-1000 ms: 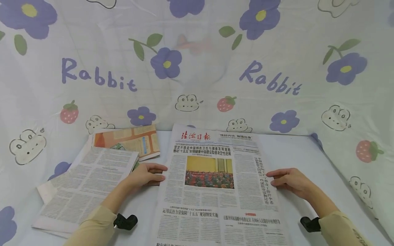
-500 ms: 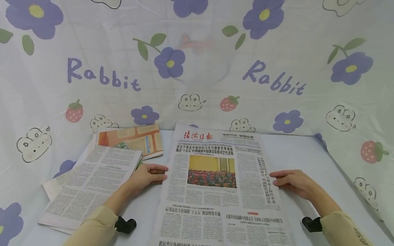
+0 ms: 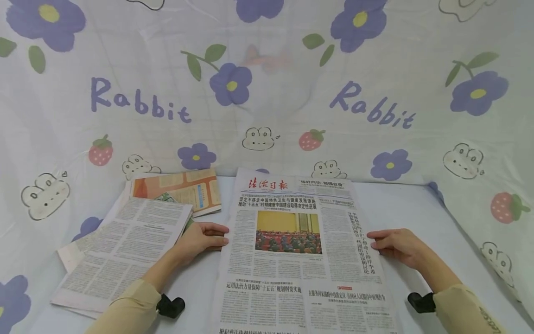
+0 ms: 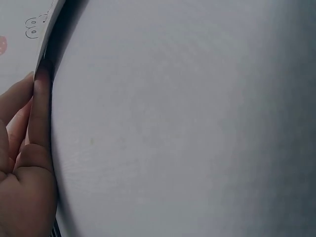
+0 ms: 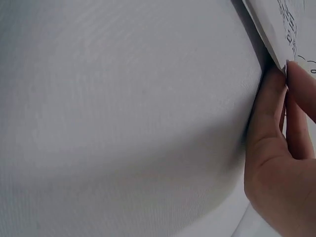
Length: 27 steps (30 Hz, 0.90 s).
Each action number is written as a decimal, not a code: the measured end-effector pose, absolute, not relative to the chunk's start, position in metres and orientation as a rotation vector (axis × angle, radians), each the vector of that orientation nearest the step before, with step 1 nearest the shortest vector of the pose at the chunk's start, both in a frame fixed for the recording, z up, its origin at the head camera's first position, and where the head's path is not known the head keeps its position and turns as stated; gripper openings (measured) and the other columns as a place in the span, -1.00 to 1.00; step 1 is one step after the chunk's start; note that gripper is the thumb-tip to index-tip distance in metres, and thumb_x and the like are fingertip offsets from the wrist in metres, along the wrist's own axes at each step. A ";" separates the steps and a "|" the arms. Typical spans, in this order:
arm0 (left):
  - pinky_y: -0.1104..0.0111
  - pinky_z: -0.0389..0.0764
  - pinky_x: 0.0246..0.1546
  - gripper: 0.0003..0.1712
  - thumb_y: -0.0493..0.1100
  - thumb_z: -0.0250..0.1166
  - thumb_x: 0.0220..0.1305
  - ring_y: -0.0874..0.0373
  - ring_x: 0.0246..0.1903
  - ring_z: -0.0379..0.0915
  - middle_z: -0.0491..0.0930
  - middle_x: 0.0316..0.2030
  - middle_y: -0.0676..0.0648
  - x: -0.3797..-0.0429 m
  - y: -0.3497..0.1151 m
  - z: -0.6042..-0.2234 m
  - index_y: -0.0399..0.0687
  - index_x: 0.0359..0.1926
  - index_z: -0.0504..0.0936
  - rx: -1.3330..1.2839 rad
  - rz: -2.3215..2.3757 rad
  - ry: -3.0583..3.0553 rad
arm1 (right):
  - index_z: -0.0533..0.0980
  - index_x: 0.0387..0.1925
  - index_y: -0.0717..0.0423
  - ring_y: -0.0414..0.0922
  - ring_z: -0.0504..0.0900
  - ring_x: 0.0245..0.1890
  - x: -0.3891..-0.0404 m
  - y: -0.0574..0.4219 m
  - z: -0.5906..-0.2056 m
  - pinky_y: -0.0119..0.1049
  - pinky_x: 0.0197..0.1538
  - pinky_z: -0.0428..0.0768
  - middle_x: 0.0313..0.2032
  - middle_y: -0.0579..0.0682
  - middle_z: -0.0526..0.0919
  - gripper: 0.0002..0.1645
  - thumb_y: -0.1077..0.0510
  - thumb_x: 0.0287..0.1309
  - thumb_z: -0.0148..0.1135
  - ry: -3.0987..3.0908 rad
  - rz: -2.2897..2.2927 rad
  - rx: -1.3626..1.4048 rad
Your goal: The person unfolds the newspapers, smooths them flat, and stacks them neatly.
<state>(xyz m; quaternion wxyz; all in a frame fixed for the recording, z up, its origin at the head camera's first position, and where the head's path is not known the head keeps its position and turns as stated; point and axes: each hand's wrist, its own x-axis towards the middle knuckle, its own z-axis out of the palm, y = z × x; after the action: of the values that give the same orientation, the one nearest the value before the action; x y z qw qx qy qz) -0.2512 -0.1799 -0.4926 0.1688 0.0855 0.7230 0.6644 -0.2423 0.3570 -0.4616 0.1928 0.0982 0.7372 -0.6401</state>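
A folded newspaper with a red masthead and a colour photo of a seated crowd lies in the middle of the head view. My left hand pinches its left edge; in the left wrist view the thumb and fingers meet at the paper's edge. On the opposite side, my right hand pinches the right edge. A sliver of that page, the newspaper, shows between thumb and finger in the right wrist view. The newspaper's lower end runs out of the head view.
Left of the newspaper lie a stack of printed sheets and, behind it, an orange printed paper. They rest on a white table. A white curtain with flowers and rabbits hangs behind and at the sides.
The head view has shifted slightly, moving the scene a little to the right in it. Both hands keep their places at the newspaper's edges.
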 end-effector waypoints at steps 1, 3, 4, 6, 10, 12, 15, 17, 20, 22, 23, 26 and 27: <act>0.24 0.64 -0.14 -0.54 -0.29 0.44 0.18 -0.01 -0.12 0.62 0.63 -0.03 -0.26 -0.251 -0.180 -0.493 -0.39 0.08 0.59 0.241 1.887 2.062 | 0.46 0.18 0.46 -0.04 0.65 -0.15 -0.243 0.357 -0.461 -0.27 -0.11 0.62 -0.06 0.10 0.66 -0.39 0.37 0.07 0.40 2.076 -1.784 0.253; 0.24 0.64 -0.14 -0.54 -0.29 0.44 0.18 -0.01 -0.12 0.62 0.62 -0.02 -0.27 -0.251 -0.181 -0.493 -0.39 0.08 0.59 0.241 1.883 2.072 | 0.46 0.18 0.44 -0.04 0.64 -0.14 -0.244 0.358 -0.460 -0.26 -0.11 0.60 -0.04 0.10 0.66 -0.38 0.36 0.07 0.41 2.086 -1.750 0.205; 0.24 0.64 -0.14 -0.54 -0.29 0.44 0.17 -0.01 -0.13 0.62 0.62 -0.03 -0.26 -0.251 -0.181 -0.494 -0.38 0.07 0.59 0.237 1.879 2.080 | 0.46 0.20 0.43 -0.03 0.64 -0.12 -0.244 0.359 -0.460 -0.25 -0.10 0.60 -0.03 0.11 0.65 -0.38 0.36 0.08 0.40 2.076 -1.740 0.173; 0.25 0.64 -0.15 -0.54 -0.28 0.45 0.17 -0.01 -0.13 0.62 0.63 -0.03 -0.26 -0.252 -0.182 -0.494 -0.37 0.07 0.60 0.236 1.873 2.091 | 0.43 0.24 0.41 -0.01 0.63 -0.08 -0.244 0.361 -0.460 -0.24 -0.06 0.58 0.01 0.14 0.64 -0.36 0.36 0.10 0.38 2.045 -1.717 0.094; 0.24 0.64 -0.14 -0.53 -0.26 0.47 0.15 0.00 -0.13 0.62 0.64 -0.05 -0.24 -0.253 -0.182 -0.494 -0.36 0.06 0.61 0.246 1.872 2.088 | 0.36 0.31 0.37 0.02 0.61 0.01 -0.241 0.365 -0.461 -0.22 0.00 0.55 0.10 0.18 0.60 -0.32 0.39 0.14 0.32 1.983 -1.679 -0.067; 0.24 0.64 -0.14 -0.54 -0.26 0.47 0.15 0.00 -0.13 0.62 0.64 -0.05 -0.24 -0.253 -0.182 -0.493 -0.35 0.06 0.61 0.249 1.874 2.082 | 0.37 0.31 0.35 0.03 0.62 0.00 -0.240 0.366 -0.462 -0.22 -0.01 0.56 0.10 0.19 0.60 -0.31 0.38 0.13 0.34 1.995 -1.661 -0.098; 0.24 0.64 -0.15 -0.55 -0.27 0.46 0.15 0.00 -0.14 0.62 0.64 -0.06 -0.24 -0.253 -0.180 -0.491 -0.36 0.06 0.61 0.252 1.875 2.078 | 0.39 0.29 0.37 0.05 0.63 -0.04 -0.240 0.366 -0.463 -0.20 -0.04 0.58 0.08 0.19 0.61 -0.31 0.37 0.11 0.37 2.027 -1.649 -0.107; 0.24 0.64 -0.15 -0.55 -0.29 0.46 0.15 0.01 -0.14 0.62 0.64 -0.07 -0.24 -0.253 -0.179 -0.491 -0.37 0.05 0.61 0.249 1.878 2.078 | 0.39 0.28 0.38 0.05 0.64 -0.05 -0.242 0.366 -0.463 -0.19 -0.05 0.59 0.06 0.19 0.62 -0.31 0.38 0.09 0.37 2.034 -1.650 -0.082; 0.24 0.64 -0.15 -0.55 -0.29 0.45 0.16 0.00 -0.14 0.62 0.64 -0.06 -0.25 -0.253 -0.179 -0.491 -0.37 0.06 0.60 0.249 1.877 2.082 | 0.37 0.28 0.42 0.07 0.64 -0.04 -0.244 0.364 -0.462 -0.17 -0.06 0.60 0.05 0.20 0.63 -0.30 0.40 0.08 0.36 2.030 -1.646 -0.066; 0.24 0.64 -0.15 -0.54 -0.28 0.46 0.16 0.00 -0.14 0.62 0.64 -0.06 -0.25 -0.252 -0.179 -0.491 -0.38 0.06 0.60 0.246 1.877 2.082 | 0.38 0.27 0.43 0.07 0.65 -0.05 -0.245 0.362 -0.461 -0.17 -0.06 0.60 0.04 0.21 0.63 -0.30 0.41 0.07 0.36 2.036 -1.640 -0.064; 0.24 0.64 -0.15 -0.54 -0.28 0.46 0.16 0.00 -0.14 0.62 0.64 -0.05 -0.25 -0.252 -0.179 -0.491 -0.38 0.06 0.60 0.245 1.877 2.083 | 0.39 0.26 0.43 0.07 0.65 -0.05 -0.245 0.362 -0.461 -0.18 -0.06 0.60 0.03 0.21 0.63 -0.31 0.41 0.07 0.36 2.043 -1.639 -0.065; 0.24 0.64 -0.15 -0.54 -0.28 0.46 0.15 0.00 -0.14 0.62 0.64 -0.06 -0.25 -0.252 -0.179 -0.492 -0.38 0.06 0.60 0.243 1.879 2.083 | 0.42 0.24 0.42 0.06 0.66 -0.07 -0.245 0.359 -0.462 -0.18 -0.08 0.61 0.01 0.20 0.65 -0.32 0.42 0.04 0.37 2.062 -1.648 -0.038; 0.25 0.64 -0.15 -0.54 -0.28 0.46 0.15 0.00 -0.15 0.63 0.64 -0.06 -0.25 -0.252 -0.179 -0.492 -0.38 0.06 0.60 0.242 1.881 2.083 | 0.42 0.23 0.42 0.06 0.66 -0.07 -0.245 0.359 -0.462 -0.19 -0.08 0.61 0.01 0.20 0.65 -0.33 0.42 0.03 0.37 2.065 -1.651 -0.031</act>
<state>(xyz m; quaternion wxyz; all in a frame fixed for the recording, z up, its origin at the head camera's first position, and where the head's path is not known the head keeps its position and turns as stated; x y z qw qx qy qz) -0.2519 -0.1790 -0.4916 0.1618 0.0848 0.7297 0.6590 -0.2449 0.3587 -0.4618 0.2461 -0.0113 0.7570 -0.6052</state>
